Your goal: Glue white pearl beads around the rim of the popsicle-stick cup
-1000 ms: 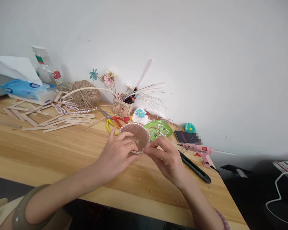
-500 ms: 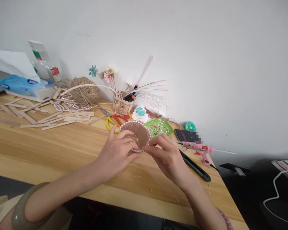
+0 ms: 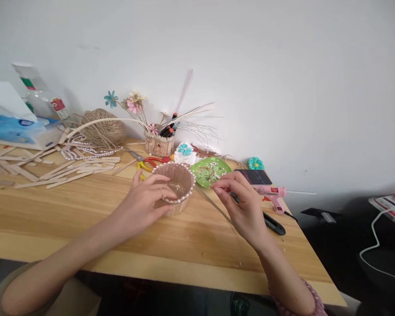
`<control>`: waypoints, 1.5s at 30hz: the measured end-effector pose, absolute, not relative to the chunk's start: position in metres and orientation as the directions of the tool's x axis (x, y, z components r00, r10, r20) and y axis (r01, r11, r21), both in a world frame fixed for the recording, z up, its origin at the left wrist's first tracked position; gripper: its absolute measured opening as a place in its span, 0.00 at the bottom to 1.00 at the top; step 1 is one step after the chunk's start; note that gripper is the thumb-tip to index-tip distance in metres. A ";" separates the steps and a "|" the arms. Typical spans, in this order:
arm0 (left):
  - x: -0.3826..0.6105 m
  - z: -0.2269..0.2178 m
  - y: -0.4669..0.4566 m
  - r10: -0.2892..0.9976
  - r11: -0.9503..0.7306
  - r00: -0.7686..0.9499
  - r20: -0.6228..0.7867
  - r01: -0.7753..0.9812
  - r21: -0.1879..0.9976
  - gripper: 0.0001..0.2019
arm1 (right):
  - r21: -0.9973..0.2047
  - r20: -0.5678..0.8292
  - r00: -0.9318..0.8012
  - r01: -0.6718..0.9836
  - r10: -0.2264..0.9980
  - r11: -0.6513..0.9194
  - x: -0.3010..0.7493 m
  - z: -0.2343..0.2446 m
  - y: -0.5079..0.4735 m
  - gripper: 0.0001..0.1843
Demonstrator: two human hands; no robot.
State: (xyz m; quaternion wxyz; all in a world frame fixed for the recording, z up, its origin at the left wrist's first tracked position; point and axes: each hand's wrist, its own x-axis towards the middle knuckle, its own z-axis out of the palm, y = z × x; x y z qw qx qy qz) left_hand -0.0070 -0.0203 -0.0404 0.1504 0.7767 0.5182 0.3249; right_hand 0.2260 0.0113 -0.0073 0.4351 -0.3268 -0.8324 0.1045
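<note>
A round wooden-stick pot [image 3: 181, 206] with a row of pearl beads along its rim stands upright on the table. My left hand [image 3: 148, 193] grips its near left wall, fingers over the rim and thumb outside. To the right of the pot, my right hand [image 3: 238, 202] is raised with thumb and fingertips pinched together; whatever is between them is too small to make out. A green dish [image 3: 204, 169] with small white beads lies just beyond the right fingertips. Under that hand runs a dark-handled tool [image 3: 274, 224], partly hidden.
A pink glue gun [image 3: 276, 202] and a phone [image 3: 253, 177] lie at the right. Behind are scissors [image 3: 141, 163], a decorated pen pot [image 3: 159, 145] and a twine ball [image 3: 103, 127]. Craft sticks [image 3: 72, 175], a tissue pack [image 3: 23, 131] and a bottle [image 3: 37, 96] are left.
My right hand has drawn away from the pot's rim to the right, still pinched. My left hand stays on the pot. The camera view has shifted slightly.
</note>
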 end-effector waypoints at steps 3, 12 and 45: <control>-0.007 -0.037 -0.025 0.906 -0.402 0.234 0.353 0.735 0.545 0.10 | -0.477 0.626 -0.433 0.445 0.648 0.758 0.225 -0.019 0.014 0.05; -0.005 -0.033 -0.029 0.856 -0.469 0.227 0.465 0.720 0.511 0.07 | -0.551 0.598 -0.455 0.364 0.660 0.751 0.209 -0.054 0.020 0.10; -0.017 -0.030 -0.022 0.783 -0.584 0.367 0.501 0.710 0.392 0.09 | -0.730 0.395 -0.592 0.261 0.702 0.631 0.199 -0.068 0.011 0.16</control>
